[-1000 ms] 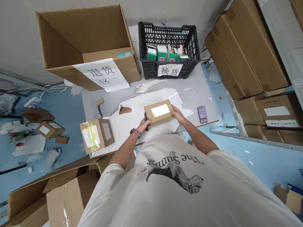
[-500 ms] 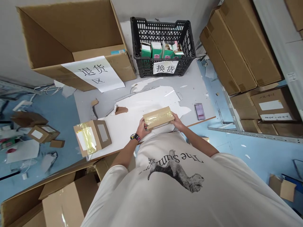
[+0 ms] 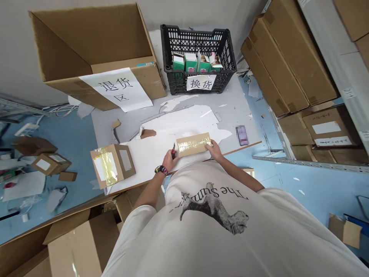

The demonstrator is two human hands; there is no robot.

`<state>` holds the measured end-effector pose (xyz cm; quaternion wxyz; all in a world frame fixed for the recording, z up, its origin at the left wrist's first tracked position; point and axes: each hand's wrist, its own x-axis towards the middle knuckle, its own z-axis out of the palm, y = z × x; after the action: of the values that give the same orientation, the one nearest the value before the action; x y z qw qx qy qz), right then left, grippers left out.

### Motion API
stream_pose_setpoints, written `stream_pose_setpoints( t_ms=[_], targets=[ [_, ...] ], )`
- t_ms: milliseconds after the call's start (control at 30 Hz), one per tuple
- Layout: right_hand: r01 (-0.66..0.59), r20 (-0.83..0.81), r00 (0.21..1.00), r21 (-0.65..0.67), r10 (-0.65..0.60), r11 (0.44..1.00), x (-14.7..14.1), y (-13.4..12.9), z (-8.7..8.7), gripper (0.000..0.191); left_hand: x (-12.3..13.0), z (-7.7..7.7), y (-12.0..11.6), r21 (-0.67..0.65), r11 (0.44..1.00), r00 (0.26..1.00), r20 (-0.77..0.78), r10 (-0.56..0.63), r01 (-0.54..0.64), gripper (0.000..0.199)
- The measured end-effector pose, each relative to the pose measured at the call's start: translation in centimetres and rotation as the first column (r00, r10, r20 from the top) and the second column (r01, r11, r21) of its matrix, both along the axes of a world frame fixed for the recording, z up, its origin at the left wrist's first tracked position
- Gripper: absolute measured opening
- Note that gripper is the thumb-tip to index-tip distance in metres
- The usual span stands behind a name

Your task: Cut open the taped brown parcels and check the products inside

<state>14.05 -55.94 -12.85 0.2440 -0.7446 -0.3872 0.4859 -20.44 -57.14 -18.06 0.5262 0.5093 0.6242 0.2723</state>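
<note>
A small cardboard box [image 3: 192, 149] with shiny tape along its top lies near the table's front edge. My right hand [image 3: 213, 150] grips its right end, the thumb on top. Just off the box's left end, my left hand [image 3: 170, 159] is closed around a red and black utility knife [image 3: 173, 152], its tip pointing away from me. A larger taped carton [image 3: 125, 163] with white labels stands farther left on the table.
At the back are a big open carton [image 3: 115, 98] with a paper sign and a black crate [image 3: 198, 81] holding several green-and-white boxes [image 3: 190, 62]. A blurred purple item [image 3: 242, 135] lies right on the torn-surfaced table [image 3: 161, 154]. Shelves of cartons [image 3: 288, 65] stand right.
My left hand has come off the box and moved slightly left, and the knife now shows clearly in it. The box lies flatter, with my right hand still on it.
</note>
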Motion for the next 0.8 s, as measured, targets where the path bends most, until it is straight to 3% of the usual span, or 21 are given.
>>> stream_pose_setpoints(
  t_ms=[133, 200, 300, 367, 433, 533, 667, 800],
  targets=[
    [-0.009, 0.046, 0.999, -0.008, 0.009, 1.0, 0.1, -0.3, 1.1, 0.071, -1.0, 2.1, -1.5, -0.092, 0.964, 0.968, -0.01, 0.249, -0.249, 0.052],
    [-0.025, 0.152, 0.988, 0.107, 0.009, 0.994, -0.1, -0.3, 2.0, 0.072, -1.0, 3.2, -1.5, -0.131, 0.923, 0.929, 0.022, 0.369, -0.363, 0.051],
    [-0.156, 0.29, 0.956, 0.358, 0.049, 0.92, -1.2, 0.0, 3.9, 0.062, -0.2, 4.7, -0.3, -0.134, 0.857, 0.835, 0.194, 0.516, -0.498, 0.049],
    [-0.275, 0.28, 0.946, 0.43, 0.162, 0.86, -2.8, 0.4, 5.2, 0.053, 1.2, 5.7, 1.0, -0.126, 0.825, 0.756, 0.343, 0.558, -0.552, 0.048],
    [-0.38, 0.206, 0.925, 0.428, 0.321, 0.82, -5.0, 1.0, 6.4, 0.051, 3.1, 6.6, 2.0, -0.124, 0.828, 0.713, 0.45, 0.539, -0.547, 0.045],
    [-0.47, 0.075, 0.872, 0.406, 0.484, 0.784, -8.2, 2.1, 7.5, 0.067, 6.8, 7.7, 2.6, -0.086, 0.896, 0.757, 0.504, 0.416, -0.435, 0.041],
    [-0.473, 0.05, 0.862, 0.44, 0.505, 0.764, -9.9, 2.7, 7.9, 0.062, 10.5, 8.4, 1.9, 0.005, 0.963, 0.843, 0.484, 0.234, -0.27, 0.049],
    [-0.457, 0.018, 0.875, 0.363, 0.484, 0.812, -7.9, 2.2, 8.1, 0.059, 9.4, 8.2, 1.3, 0.2, 0.97, 0.949, 0.308, 0.075, -0.141, 0.049]
  ],
)
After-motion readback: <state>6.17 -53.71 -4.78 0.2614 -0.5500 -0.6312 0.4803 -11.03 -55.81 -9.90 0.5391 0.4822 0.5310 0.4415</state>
